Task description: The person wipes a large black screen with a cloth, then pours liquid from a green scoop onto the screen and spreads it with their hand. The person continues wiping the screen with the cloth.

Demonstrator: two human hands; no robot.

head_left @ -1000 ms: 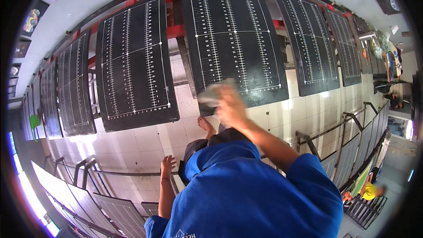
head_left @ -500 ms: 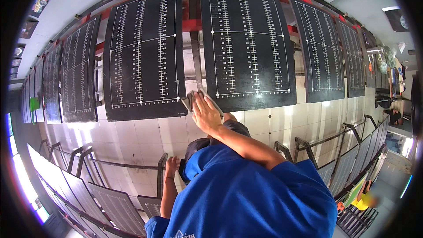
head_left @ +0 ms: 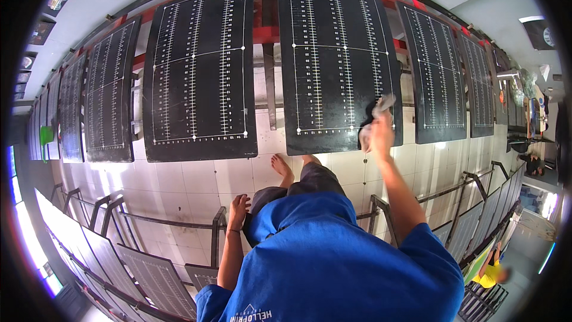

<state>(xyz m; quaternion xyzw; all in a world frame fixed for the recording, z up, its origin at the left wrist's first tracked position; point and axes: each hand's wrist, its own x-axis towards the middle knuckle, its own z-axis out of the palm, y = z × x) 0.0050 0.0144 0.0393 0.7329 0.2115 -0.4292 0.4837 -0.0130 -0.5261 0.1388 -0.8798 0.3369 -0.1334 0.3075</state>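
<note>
Evidently, the right hand (head_left: 382,136) is gripping grey cloth (head_left: 385,104) over one black board (head_left: 328,92), near right; even pressure would be helping; the left hand (head_left: 239,208) is hanging loosely spread.

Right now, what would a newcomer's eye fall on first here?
Probably the row of large black boards with white scales, curving across the upper half. Next, the bright blue T-shirt filling the lower middle. Right of centre, the right hand holds a grey cloth at one board's near right corner.

The board (head_left: 328,77) is black ruled in white, the cloth (head_left: 384,105) grey, the shirt (head_left: 333,256) blue.
</note>
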